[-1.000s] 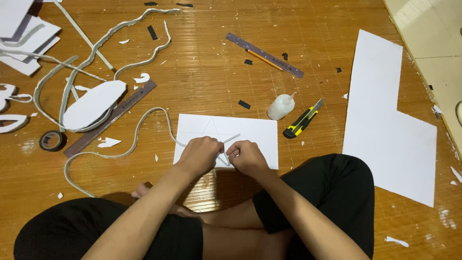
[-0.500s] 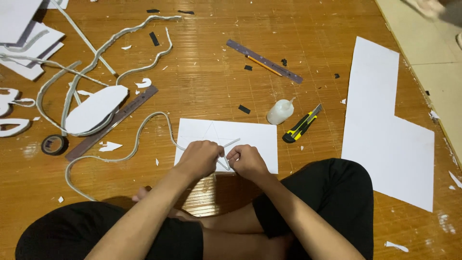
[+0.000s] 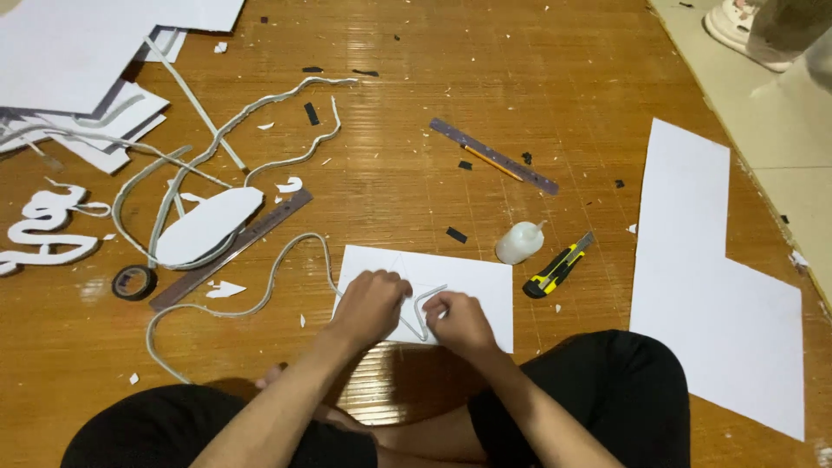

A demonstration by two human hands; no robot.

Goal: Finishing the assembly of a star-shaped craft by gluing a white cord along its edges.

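A white foam board rectangle (image 3: 472, 279) lies on the wooden floor in front of my crossed legs. My left hand (image 3: 371, 305) presses down on its left part, fingers bent over a thin white foam strip (image 3: 421, 305). My right hand (image 3: 459, 321) pinches the same strip where it bends into a point. The strip's long tail (image 3: 260, 299) trails off to the left across the floor.
A small glue bottle (image 3: 520, 242) and a yellow-black utility knife (image 3: 559, 264) lie right of the board. Two rulers (image 3: 494, 156) (image 3: 232, 249), a pencil, a tape roll (image 3: 134, 282), white cut-outs (image 3: 208, 227) and an L-shaped white sheet (image 3: 715, 286) surround me. Someone's shoe (image 3: 737, 22) is at top right.
Both hands stayed on the strip over the board, shifting their fingers slightly along it. The camera tilted, so the scene sits a little lower in view.
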